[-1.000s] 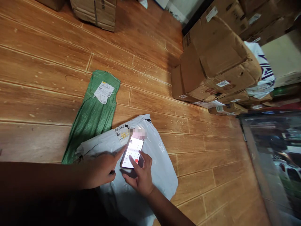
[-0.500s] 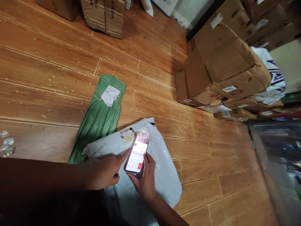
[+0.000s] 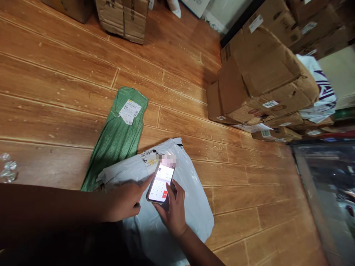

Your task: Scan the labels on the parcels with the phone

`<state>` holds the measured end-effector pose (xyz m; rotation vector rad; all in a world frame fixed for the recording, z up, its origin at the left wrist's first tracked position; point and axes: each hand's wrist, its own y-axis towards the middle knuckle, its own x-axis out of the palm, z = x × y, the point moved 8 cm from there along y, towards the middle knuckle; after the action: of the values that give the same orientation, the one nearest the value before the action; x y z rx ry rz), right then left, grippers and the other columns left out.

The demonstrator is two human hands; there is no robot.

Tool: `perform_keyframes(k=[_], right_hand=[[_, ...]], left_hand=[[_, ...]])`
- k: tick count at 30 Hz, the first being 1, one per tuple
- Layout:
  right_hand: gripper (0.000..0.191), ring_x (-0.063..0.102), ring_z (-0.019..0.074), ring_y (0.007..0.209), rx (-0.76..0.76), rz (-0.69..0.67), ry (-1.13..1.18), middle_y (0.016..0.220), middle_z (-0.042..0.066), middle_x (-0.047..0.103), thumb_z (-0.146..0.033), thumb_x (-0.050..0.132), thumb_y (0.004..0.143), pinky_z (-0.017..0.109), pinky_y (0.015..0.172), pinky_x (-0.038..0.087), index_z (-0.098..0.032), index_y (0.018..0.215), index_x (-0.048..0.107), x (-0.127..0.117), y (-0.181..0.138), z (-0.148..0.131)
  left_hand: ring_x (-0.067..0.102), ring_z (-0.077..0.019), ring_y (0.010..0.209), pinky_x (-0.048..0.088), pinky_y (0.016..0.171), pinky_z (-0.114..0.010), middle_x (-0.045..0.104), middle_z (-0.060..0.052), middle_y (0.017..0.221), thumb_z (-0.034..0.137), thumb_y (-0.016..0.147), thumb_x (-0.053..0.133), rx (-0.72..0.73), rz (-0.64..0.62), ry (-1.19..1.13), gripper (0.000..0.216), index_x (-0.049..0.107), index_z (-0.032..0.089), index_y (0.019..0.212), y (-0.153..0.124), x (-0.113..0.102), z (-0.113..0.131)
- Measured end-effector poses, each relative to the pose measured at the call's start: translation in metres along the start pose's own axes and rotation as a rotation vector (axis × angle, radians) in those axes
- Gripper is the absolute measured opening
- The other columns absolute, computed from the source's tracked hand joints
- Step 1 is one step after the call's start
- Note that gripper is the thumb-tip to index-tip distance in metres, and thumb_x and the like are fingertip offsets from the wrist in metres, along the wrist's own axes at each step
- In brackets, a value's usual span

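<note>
A lit smartphone (image 3: 159, 183) shows a number keypad with a red key; its top end is blurred out. My right hand (image 3: 174, 210) holds it at its lower right side, one digit over the keypad. My left hand (image 3: 127, 201) has its index finger stretched to the phone's left edge, the other fingers curled, with nothing seen in them. Beneath both hands lies a grey-white plastic mailing bag (image 3: 194, 188) with a printed label (image 3: 149, 158) near its upper edge. Partly under the bag is a green woven sack (image 3: 122, 136) with a white label (image 3: 129, 111).
Cardboard boxes (image 3: 271, 70) are stacked at the right, beside a white bag with purple print (image 3: 323, 88). More cartons (image 3: 122, 18) stand at the top left. Clear crumpled plastic (image 3: 8, 168) lies on the wood-look floor (image 3: 235, 173) at the far left.
A digit of my right hand has moved from the phone's right edge onto the keypad. The left hand stays at the phone's left edge.
</note>
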<state>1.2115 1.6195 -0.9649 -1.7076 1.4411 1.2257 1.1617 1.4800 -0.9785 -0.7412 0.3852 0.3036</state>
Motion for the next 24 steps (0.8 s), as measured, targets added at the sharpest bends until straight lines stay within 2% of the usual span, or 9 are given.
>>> perform_keyframes(k=[5,12,24], right_hand=[[0.062,0.043,0.0322,0.121,-0.046,0.018,-0.061,0.135,0.017,0.038,-0.036,0.059,0.089,0.049,0.089,0.052,-0.025,0.145,0.034,-0.0031,-0.0011,-0.003],[0.07,0.047,0.0328,0.118,-0.048,0.032,-0.049,0.134,0.017,0.042,-0.033,0.065,0.086,0.051,0.086,0.052,-0.027,0.147,0.031,-0.0058,-0.0018,-0.0024],[0.065,0.045,0.0316,0.118,-0.054,0.021,-0.053,0.134,0.016,0.04,-0.035,0.061,0.089,0.05,0.087,0.051,-0.028,0.146,0.032,-0.0054,0.0003,-0.0026]], left_hand=[[0.061,-0.0191,0.065,0.036,0.055,-0.026,0.068,0.0,0.075,0.013,0.075,0.053,0.003,-0.019,-0.011,0.099,-0.009,0.015,0.152,0.0043,0.0074,-0.0044],[0.061,-0.0176,0.065,0.04,0.057,-0.026,0.066,0.001,0.074,0.012,0.076,0.052,0.02,0.002,-0.042,0.098,-0.01,0.017,0.152,0.0028,0.0061,-0.0034],[0.06,-0.0187,0.062,0.037,0.053,-0.026,0.064,0.002,0.07,0.013,0.075,0.052,0.017,0.012,-0.009,0.1,-0.012,0.017,0.152,0.0025,0.0054,-0.0042]])
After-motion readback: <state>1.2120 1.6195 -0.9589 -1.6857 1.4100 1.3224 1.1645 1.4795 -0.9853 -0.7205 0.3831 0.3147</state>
